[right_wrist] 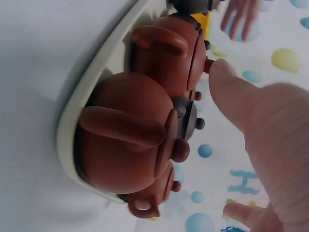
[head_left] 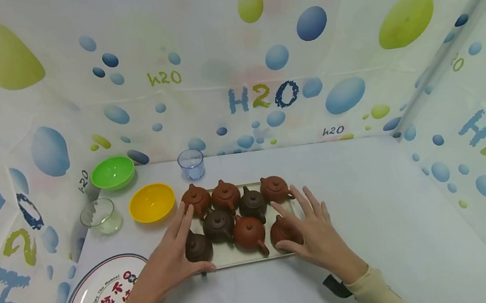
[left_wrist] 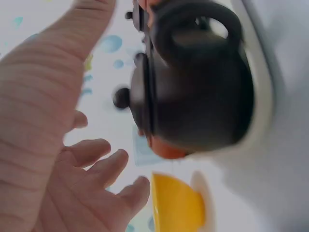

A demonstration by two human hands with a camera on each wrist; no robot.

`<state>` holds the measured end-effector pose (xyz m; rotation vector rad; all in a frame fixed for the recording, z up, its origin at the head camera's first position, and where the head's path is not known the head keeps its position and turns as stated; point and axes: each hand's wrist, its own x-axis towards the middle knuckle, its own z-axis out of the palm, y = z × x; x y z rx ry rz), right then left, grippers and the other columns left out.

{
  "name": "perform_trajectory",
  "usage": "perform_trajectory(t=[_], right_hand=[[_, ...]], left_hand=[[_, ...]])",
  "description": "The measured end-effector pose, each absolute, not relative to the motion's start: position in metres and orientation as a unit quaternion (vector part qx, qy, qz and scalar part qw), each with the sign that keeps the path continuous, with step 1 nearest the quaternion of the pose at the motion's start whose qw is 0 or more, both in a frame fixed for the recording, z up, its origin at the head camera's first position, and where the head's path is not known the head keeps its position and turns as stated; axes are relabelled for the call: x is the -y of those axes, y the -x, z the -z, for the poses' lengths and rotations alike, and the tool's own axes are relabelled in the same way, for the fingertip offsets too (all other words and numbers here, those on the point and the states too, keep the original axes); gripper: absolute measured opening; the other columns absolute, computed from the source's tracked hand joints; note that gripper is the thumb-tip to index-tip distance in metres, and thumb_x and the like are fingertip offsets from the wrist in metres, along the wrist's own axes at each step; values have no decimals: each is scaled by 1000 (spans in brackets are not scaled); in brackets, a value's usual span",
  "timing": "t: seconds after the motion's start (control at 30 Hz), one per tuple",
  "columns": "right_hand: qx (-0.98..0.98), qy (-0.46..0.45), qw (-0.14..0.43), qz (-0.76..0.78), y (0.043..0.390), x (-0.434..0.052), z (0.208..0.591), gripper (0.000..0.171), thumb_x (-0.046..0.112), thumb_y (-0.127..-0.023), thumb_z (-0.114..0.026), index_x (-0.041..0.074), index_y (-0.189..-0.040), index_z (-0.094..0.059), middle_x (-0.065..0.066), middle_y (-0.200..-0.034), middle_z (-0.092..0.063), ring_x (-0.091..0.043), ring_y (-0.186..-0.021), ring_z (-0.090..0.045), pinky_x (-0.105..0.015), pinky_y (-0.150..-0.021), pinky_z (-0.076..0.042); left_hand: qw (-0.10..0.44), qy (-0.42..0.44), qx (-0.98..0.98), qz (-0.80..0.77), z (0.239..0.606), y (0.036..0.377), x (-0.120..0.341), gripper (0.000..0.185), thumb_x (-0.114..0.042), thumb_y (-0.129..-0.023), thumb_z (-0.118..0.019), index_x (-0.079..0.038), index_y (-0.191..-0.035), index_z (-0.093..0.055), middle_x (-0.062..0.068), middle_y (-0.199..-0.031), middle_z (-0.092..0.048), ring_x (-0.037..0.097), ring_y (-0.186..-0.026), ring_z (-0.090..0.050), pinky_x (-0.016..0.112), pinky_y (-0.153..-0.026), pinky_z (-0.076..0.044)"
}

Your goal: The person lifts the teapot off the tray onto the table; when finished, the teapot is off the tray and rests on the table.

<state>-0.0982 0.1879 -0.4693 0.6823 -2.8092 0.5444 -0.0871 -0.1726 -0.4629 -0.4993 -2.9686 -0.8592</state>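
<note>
left hand (head_left: 171, 257) and right hand (head_left: 312, 230), fingers spread and straight, flank the tray (head_left: 239, 259) of teapots (head_left: 248, 232), gripping nothing; yellow bowl (head_left: 152, 202) left of tray.

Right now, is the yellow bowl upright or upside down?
Upright: the yellow bowl shows its open hollow facing up; nothing visible inside.

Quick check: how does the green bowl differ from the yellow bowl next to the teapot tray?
The green bowl sits farther back, against the curtain; the yellow bowl is nearer, close to the tray of teapots. The green bowl tilts, its opening facing forward; the yellow bowl also leans a little. The yellow bowl lies nearer the left hand; neither is touched. Both are plain, round, similar in size and look empty.
</note>
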Motion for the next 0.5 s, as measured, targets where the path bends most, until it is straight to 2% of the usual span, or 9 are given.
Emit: perform_trajectory(t=[0.1, 0.17, 0.23, 0.37, 0.5], right_hand=[[941, -236, 128, -203, 97, -195, 473, 92, 45, -83, -91, 27, -162, -48, -25, -168, -36, -51, -149, -38, -79, -106, -48], [937, -226, 139, -225, 96, -198, 475, 87, 40, -82, -93, 20, -157, -53, -25, -158, -46, -46, -137, -46, -65, -99, -56], [937, -206, 137, -246, 95, -202, 478, 80, 36, -83, -93, 13, -151, -57, -22, -145, -53, -39, -126, -50, -53, -91, -59], [939, -149, 85, -297, 91, -207, 483, 59, 31, -91, -87, 6, -138, -61, -16, -122, -58, -28, -108, -57, -34, -79, -56], [931, -107, 12, -350, 87, -210, 487, 35, 28, -99, -79, 7, -121, -63, -12, -108, -62, -17, -91, -61, -27, -74, -55]], left_hand=[[-14, 142, 949, 280, 465, 82, 183, 150, -47, -63, -102, -2, -172, -9, 29, -178, -14, 52, -155, -39, 63, -117, -48], [-25, 128, 953, 272, 466, 79, 187, 151, -46, -62, -103, 4, -170, -11, 32, -176, -16, 55, -151, -43, 62, -116, -49], [-33, 118, 958, 261, 469, 76, 190, 149, -46, -60, -103, 10, -167, -17, 36, -173, -20, 58, -145, -49, 62, -113, -51], [-47, 102, 966, 233, 478, 69, 194, 135, -42, -61, -103, 17, -159, -31, 41, -169, -24, 59, -134, -58, 61, -109, -54], [-36, 104, 974, 198, 487, 66, 197, 118, -37, -66, -101, 16, -154, -42, 37, -170, -28, 56, -148, -47, 63, -117, -48]])
